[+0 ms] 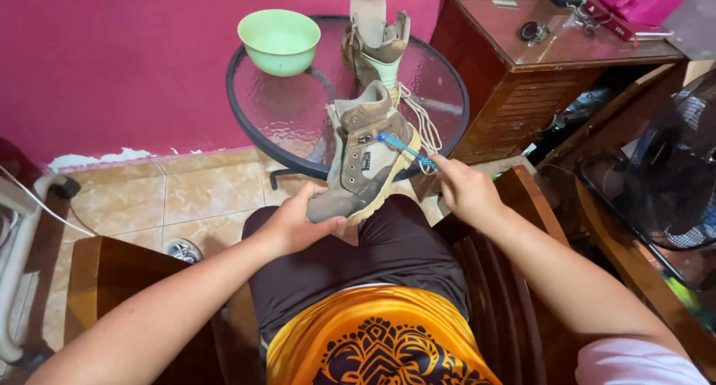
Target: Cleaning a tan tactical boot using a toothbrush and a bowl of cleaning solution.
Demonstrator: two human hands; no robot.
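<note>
Item: brown boot (363,157), propped over the lap. My left hand (296,222) cups its toe from beneath, tilting the side up for reach; my right hand (466,189) pinches a blue toothbrush (406,151), bristles on the leather (second boot (377,42) and green bowl (279,40) wait on the glass table (287,116))

A home room, shown by its tiled floor (201,195), round glass side table (291,113), wooden cabinet (522,86) and standing fan (671,183).
</note>
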